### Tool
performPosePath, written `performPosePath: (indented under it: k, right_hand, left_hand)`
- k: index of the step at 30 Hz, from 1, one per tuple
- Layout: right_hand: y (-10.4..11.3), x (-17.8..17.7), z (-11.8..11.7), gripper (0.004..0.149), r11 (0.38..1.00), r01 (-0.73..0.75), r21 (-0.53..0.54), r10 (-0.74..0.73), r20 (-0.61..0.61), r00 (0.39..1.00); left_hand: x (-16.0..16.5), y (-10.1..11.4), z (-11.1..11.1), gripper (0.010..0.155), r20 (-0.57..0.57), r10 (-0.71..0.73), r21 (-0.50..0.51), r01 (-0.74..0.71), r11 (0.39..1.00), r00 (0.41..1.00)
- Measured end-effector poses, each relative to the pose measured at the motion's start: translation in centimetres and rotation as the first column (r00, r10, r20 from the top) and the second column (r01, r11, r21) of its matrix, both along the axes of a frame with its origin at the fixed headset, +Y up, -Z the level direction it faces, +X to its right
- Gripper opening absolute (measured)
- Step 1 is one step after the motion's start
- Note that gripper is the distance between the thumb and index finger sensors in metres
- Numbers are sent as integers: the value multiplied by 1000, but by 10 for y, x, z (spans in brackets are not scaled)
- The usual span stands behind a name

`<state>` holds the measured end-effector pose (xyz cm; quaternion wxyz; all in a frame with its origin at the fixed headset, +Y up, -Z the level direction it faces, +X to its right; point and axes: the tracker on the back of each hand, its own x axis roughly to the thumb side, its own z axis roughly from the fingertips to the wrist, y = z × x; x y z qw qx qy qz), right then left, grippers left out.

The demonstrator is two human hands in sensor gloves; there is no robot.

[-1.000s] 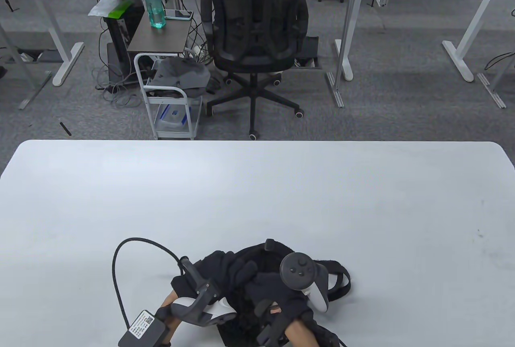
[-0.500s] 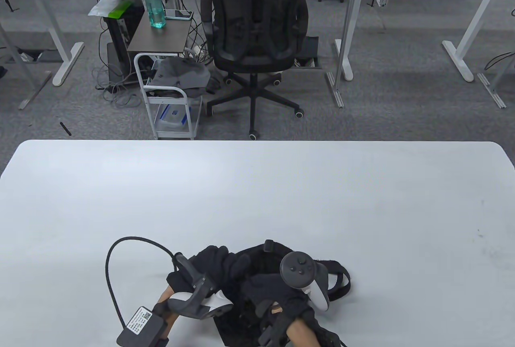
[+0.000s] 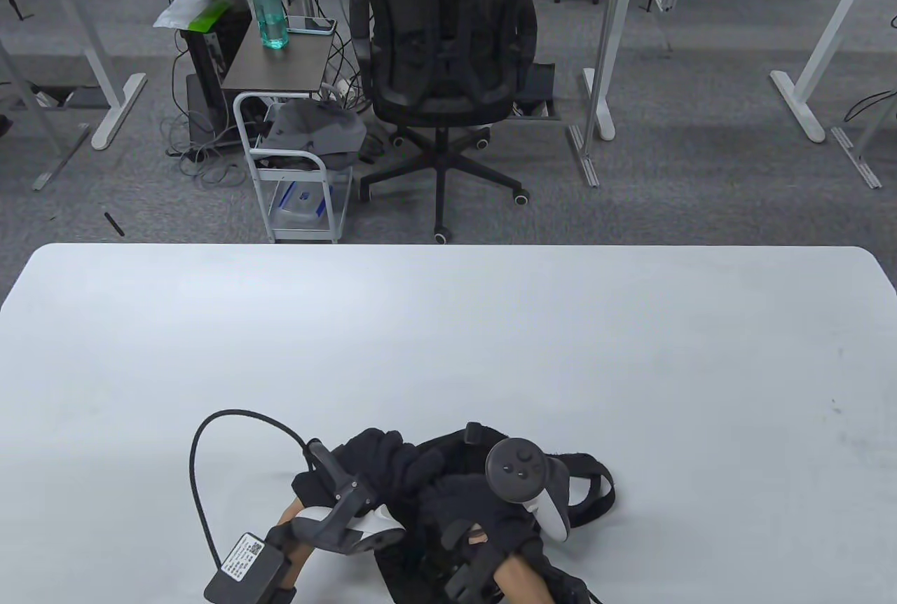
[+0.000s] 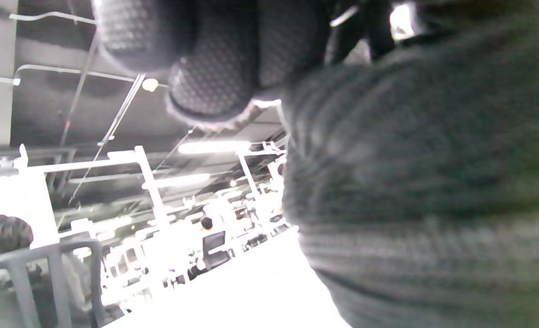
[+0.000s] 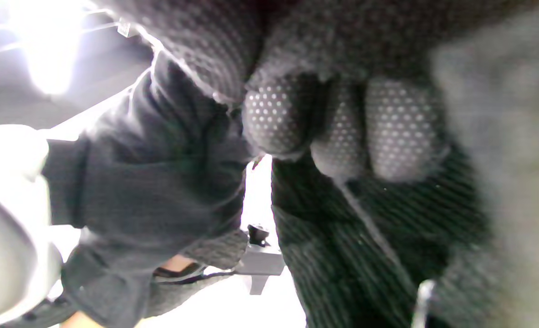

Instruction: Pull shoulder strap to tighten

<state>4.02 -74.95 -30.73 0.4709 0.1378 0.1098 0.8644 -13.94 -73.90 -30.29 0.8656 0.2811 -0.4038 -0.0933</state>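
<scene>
Your left hand (image 3: 371, 457) sits at the white table's (image 3: 448, 324) near edge, fingers curled into dark ribbed fabric. Beside it, your right hand (image 3: 469, 499) curls its fingers into the same black bundle. The shoulder strap (image 3: 596, 492) loops out rightward. Anchor with your left and pull the strap steadily along its length.

Bag (image 3: 448, 492) sits at the worktop's (image 3: 448, 324) near edge, left hand (image 3: 364, 471) and right hand (image 3: 483, 506) on it; chair (image 3: 445, 57) beyond the far edge.

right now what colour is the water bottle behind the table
Translucent teal-green with a darker cap; the bottle shows best in the table view.
</scene>
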Motion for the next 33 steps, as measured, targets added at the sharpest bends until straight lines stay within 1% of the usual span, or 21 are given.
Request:
performPosePath:
  k: [2, 3, 4, 7, 10, 13, 14, 16, 19, 20, 22, 24, 25, 26, 27, 28, 29, 31, 33]
  right_hand:
    - [0, 0, 0, 40, 1000, 4, -5, -4, -1, 1000]
    - [0, 1, 0, 40, 1000, 4, -18, -5, -16, 1000]
    - [-1, 1, 1, 40, 1000, 13, -21, -13, -18, 1000]
    - [-3, 1, -1, 40, 999, 25, -41, -26, -18, 1000]
    - [-2, 2, -1, 40, 997, 50, -64, -52, -29, 998]
    - [1, 2, 1, 40, 998, 40, -48, -42, -31, 999]
    - [1, 2, 1, 40, 998, 45, -51, -47, -33, 998]
    - [-1, 4, -2, 40, 997, 59, -53, -59, -9, 998]
    - [-8, 9, -4, 40, 994, 102, -40, -99, 72, 992]
    - [-10, 11, -5, 40, 993, 112, -43, -108, 98, 989]
    - [-16, 13, -8, 41, 991, 121, -61, -113, 127, 985]
    - [-22, 14, -12, 42, 985, 134, -106, -119, 137, 983]
    - [-25, 15, -14, 43, 981, 141, -135, -124, 133, 983]
    - [-28, 14, -15, 43, 977, 148, -156, -129, 131, 983]
    - [-30, 14, -15, 43, 974, 151, -169, -131, 128, 983]
    - [-32, 14, -16, 43, 971, 154, -184, -133, 122, 984]
    - [-34, 13, -16, 43, 968, 155, -197, -134, 117, 984]
    - [-37, 12, -17, 43, 965, 154, -214, -134, 107, 985]
    - [-39, 10, -16, 43, 962, 147, -228, -128, 99, 987]
  left_hand:
    - [-1, 1, -4, 64, -18, 0, -8, 0, 1000, 1000]
    - [-5, 1, -7, 64, -57, -19, -16, 18, 1000, 998]
    - [-7, 0, -10, 64, -62, -13, -25, 12, 1000, 998]
    - [-9, 2, -12, 64, -70, 9, -72, -14, 997, 997]
    - [-7, 4, -11, 64, -71, -13, -37, 11, 999, 997]
    - [-8, 7, -14, 64, -73, 25, -81, -31, 996, 997]
    - [-8, 7, -14, 64, -72, 27, -79, -33, 996, 997]
    - [-6, 7, -15, 64, -93, 9, -62, -15, 998, 996]
    - [-7, 7, -15, 66, -135, 15, -86, -27, 996, 991]
    - [-10, 9, -15, 66, -174, 31, -106, -49, 993, 984]
    - [-13, 16, -11, 64, -188, 80, -115, -103, 988, 979]
    - [-13, 24, -6, 57, -232, 102, -150, -139, 979, 967]
    - [-13, 27, -4, 55, -285, 89, -187, -146, 971, 954]
    - [-11, 28, -5, 52, -333, 34, -262, -127, 957, 942]
    - [-10, 28, -6, 47, -365, -5, -308, -116, 944, 931]
    - [-8, 25, -9, 45, -403, -82, -397, -93, 913, 912]
    - [-6, 20, -11, 43, -411, -157, -485, -69, 872, 898]
    - [-3, 12, -13, 43, -411, -182, -525, -69, 848, 893]
    - [-3, 9, -13, 42, -414, -167, -509, -76, 857, 895]
